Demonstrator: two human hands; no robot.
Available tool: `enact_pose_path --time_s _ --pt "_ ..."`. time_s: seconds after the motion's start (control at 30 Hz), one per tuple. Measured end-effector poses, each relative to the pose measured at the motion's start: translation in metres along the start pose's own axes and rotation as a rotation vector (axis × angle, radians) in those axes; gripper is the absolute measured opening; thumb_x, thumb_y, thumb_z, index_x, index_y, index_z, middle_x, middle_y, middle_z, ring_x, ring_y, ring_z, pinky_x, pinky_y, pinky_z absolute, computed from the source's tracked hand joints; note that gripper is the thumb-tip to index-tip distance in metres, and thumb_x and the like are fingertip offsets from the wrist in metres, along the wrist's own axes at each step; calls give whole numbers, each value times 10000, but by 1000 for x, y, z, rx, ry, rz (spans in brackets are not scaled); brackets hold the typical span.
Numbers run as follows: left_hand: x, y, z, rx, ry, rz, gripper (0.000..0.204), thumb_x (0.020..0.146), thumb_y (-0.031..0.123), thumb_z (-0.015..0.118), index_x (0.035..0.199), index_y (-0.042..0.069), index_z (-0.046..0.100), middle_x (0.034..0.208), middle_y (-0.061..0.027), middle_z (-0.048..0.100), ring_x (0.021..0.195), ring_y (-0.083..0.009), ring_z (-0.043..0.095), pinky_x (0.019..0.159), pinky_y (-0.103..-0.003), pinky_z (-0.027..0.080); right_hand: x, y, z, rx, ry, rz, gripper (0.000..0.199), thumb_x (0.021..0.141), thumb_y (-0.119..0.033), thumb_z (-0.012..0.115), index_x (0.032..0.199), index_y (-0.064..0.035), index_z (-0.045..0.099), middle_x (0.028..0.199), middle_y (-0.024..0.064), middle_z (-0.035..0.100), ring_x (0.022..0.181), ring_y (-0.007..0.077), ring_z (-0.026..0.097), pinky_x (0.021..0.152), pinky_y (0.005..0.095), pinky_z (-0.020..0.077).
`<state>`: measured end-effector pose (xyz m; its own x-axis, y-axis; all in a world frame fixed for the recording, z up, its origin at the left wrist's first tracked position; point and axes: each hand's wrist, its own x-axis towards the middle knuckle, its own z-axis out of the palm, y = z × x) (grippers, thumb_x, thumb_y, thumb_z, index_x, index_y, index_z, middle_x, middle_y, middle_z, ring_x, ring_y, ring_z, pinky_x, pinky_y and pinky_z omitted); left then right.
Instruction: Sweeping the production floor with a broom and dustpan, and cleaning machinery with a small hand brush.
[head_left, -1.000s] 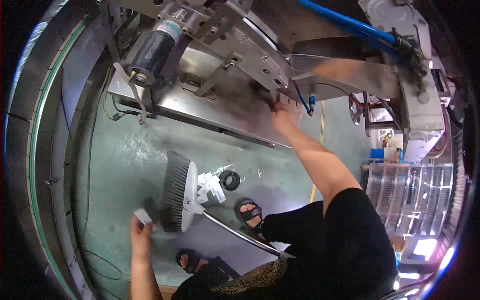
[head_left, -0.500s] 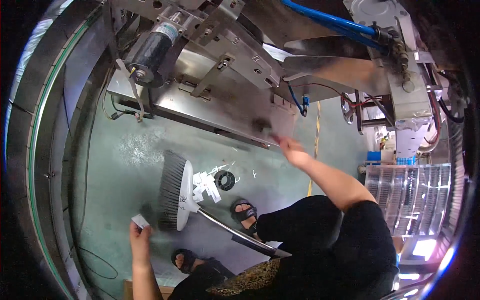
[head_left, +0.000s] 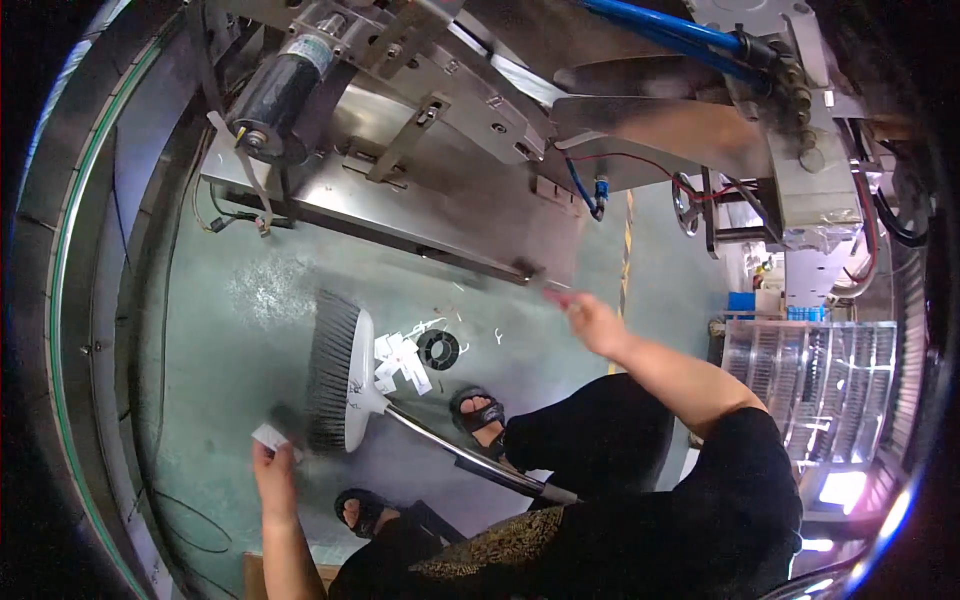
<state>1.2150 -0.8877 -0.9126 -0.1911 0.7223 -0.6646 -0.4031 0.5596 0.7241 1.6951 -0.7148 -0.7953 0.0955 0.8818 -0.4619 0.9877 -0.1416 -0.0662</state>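
My left hand (head_left: 275, 475) pinches a small white card (head_left: 269, 436) above the floor, to the left of a broom's grey bristles (head_left: 333, 375). My right hand (head_left: 598, 326) is closed around the pink-red handle (head_left: 560, 298) of a small tool. Its far end is smeared by motion near the front edge of the machine's steel base (head_left: 470, 225), so I cannot make out its kind or whether it touches. The broom's white head (head_left: 362, 380) rests at floor level, and its metal handle (head_left: 450, 445) slants back toward my lap. Neither hand touches the broom.
White paper pieces (head_left: 402, 362) and a black ring (head_left: 438, 349) lie on the green floor beside the broom. A black motor (head_left: 275, 110) and blue hoses (head_left: 670, 30) sit on the machine ahead. A clear ribbed rack (head_left: 810, 390) stands at right. A cable (head_left: 190, 520) lies at left.
My right hand has drawn the pink-red-handled tool back from the steel base, toward me. My left hand keeps the card in nearly the same place. The whole view has shifted slightly.
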Motion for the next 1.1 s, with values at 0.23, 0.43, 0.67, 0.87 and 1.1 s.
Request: enact_pose_path --time_s 0.23,0.43,0.67,0.87,1.1 --pt "9 -12 -11 6 -96 17 207 690 40 476 897 47 469 762 -33 534 670 -120 489 635 -242 386 88 12 -5 186 172 456 274 837 -256 367 1043 -81 416 912 238 529 886 380 508 747 423 401" --pt "2 -6 -5 -139 -8 4 288 647 26 469 935 43 463 747 -30 516 635 -132 483 581 -250 387 -22 -19 -21 195 -425 320 303 840 -271 356 1073 -85 414 959 234 519 915 350 515 736 401 407" --pt "3 3 2 -167 -95 -39 363 662 64 495 1023 57 460 747 -19 504 656 -110 474 591 -216 369 80 5 -16 -54 329 48 315 819 -293 370 1088 -135 418 903 198 550 872 370 509 732 446 403" --pt "-9 -7 -13 -117 -34 -46 335 686 94 510 1017 59 469 766 -13 515 681 -103 483 611 -217 377 124 60 2 -50 381 283 286 832 -258 364 1054 -101 454 896 212 543 857 409 495 728 462 390" --pt "0 -5 -4 -60 -21 -106 264 746 65 528 1006 59 481 775 -6 513 707 -100 488 602 -214 372 23 -39 9 -8 38 -168 334 828 -254 388 1121 -94 405 918 205 527 900 363 499 757 417 394"
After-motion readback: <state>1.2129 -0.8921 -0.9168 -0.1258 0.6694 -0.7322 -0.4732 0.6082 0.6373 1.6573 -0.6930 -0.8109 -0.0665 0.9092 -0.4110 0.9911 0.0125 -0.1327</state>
